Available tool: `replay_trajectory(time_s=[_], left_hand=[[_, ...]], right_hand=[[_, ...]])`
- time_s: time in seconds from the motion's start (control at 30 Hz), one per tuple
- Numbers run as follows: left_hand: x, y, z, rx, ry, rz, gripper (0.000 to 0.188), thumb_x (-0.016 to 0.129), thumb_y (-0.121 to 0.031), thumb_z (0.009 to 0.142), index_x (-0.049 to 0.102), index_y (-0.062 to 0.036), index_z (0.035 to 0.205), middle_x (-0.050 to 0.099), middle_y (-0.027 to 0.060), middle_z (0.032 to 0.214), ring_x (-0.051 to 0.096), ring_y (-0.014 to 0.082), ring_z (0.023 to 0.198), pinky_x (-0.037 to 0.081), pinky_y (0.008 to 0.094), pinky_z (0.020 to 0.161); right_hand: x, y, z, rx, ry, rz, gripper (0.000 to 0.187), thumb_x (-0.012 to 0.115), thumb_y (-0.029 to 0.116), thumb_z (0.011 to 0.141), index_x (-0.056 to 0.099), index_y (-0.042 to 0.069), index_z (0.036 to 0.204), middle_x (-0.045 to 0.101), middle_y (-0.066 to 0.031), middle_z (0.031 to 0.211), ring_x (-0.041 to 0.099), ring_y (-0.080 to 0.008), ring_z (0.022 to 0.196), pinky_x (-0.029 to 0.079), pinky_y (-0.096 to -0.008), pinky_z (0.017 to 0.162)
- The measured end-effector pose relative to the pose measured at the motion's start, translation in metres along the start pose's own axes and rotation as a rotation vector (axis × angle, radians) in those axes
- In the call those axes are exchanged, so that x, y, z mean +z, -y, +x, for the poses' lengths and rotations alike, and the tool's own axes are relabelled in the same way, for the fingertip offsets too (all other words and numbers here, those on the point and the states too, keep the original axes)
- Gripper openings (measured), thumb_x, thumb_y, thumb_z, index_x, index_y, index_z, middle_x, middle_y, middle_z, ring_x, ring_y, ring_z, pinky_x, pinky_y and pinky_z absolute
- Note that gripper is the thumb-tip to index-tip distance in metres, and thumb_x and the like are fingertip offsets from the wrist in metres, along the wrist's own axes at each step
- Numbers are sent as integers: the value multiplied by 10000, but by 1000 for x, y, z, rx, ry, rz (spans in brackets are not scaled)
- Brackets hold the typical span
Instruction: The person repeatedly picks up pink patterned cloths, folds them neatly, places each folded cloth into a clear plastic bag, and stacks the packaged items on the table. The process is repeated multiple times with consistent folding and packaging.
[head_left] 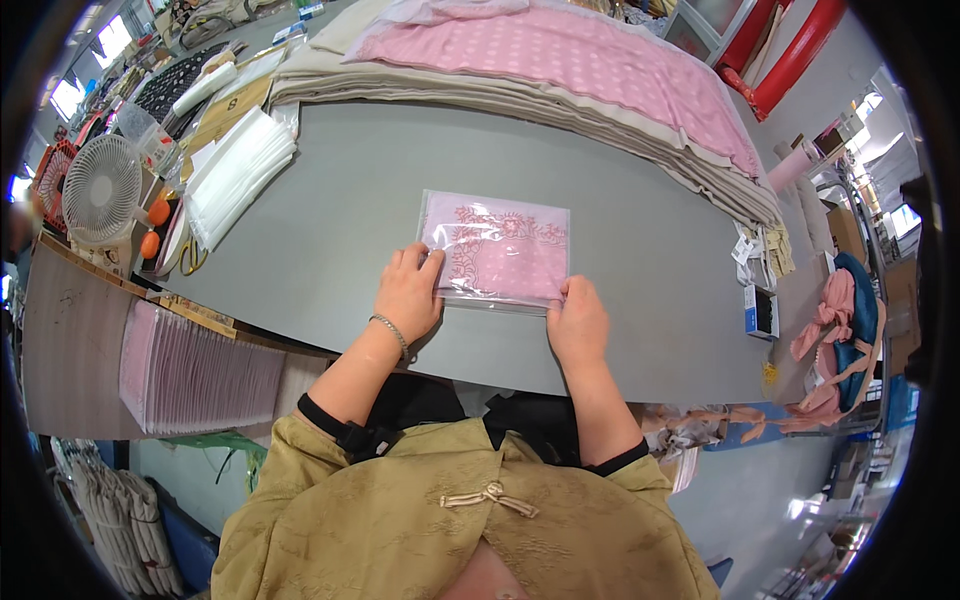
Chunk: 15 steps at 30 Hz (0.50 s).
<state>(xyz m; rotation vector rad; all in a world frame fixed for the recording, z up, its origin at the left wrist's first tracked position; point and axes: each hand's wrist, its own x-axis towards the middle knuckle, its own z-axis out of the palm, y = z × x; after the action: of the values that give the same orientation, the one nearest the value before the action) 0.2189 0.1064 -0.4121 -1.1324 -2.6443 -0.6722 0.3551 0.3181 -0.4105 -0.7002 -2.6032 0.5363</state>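
Observation:
Flat on the grey table in front of me lies a folded pink cloth with a red floral pattern, inside a clear plastic bag. My left hand rests at the bag's left edge, its fingers bent over the lower left corner. At the lower right corner my right hand is closed, with the thumb on top and the bag's edge pinched under it. Light glares off the plastic in places.
Layered beige cloth with a pink dotted fabric spans the table's far side. White plastic sleeves, scissors and a fan are at left. A small blue box stands right. Packed pink pieces fill a lower shelf.

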Motion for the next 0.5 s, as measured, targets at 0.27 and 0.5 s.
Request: replay_trajectory(time_s=[0.27,0.5], left_hand=[[7,-11,-6,14,-35,95,521,575,-16,740,516,-83,1254,432,170,1368,396,353,1284,336,520,1029],[-44,-28,7,180,492,-47,579,551,-282,872,406,-80,1395,297,202,1498,265,345,1406,170,557,1135]], right_hand=[[6,-7,0,-38,-95,-23,213,593,47,787,490,50,973,573,-161,934,585,-367,865,485,-473,702],[10,-21,28,-147,-28,-40,195,596,70,795,511,40,968,564,-162,959,578,-374,872,486,-470,714]])
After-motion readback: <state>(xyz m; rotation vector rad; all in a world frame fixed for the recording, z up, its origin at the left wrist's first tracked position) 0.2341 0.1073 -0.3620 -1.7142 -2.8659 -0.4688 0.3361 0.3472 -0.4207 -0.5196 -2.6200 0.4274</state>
